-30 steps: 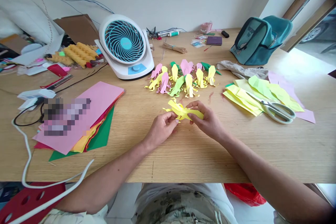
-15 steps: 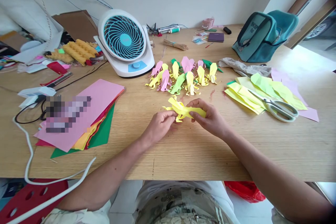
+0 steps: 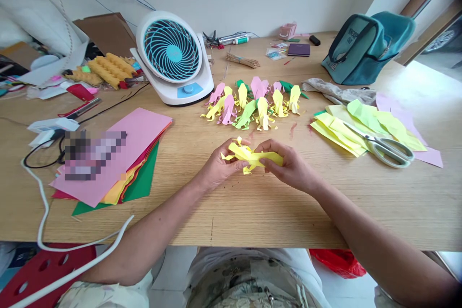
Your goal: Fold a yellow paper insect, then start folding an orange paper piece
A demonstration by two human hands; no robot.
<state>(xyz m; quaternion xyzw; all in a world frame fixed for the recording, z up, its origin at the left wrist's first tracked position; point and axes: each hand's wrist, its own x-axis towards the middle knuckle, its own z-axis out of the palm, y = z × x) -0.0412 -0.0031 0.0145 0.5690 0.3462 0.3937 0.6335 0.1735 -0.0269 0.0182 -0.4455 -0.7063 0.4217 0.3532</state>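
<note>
A yellow folded-paper figure [image 3: 252,158] with thin limbs is held between my two hands above the near part of the table. My left hand [image 3: 223,164] grips its limbed end, thumb on top and fingers partly hidden behind the paper. At the broader, plain end, my right hand [image 3: 285,161] pinches it between thumb and fingers. Just beyond my hands stands a group of similar folded-paper figures [image 3: 262,111] in yellow, pink and green.
Scissors [image 3: 390,150] lie on yellow and green paper sheets [image 3: 335,130] at right. A stack of coloured paper [image 3: 140,127] is at left, near a white cable [image 3: 42,221]. A fan [image 3: 195,77] and a teal bag [image 3: 355,53] stand farther back on the wooden table [image 3: 274,216].
My left hand has shifted its grip, its fingers now behind the figure and its thumb over the front. The figure has turned slightly; my right hand keeps its pinch.
</note>
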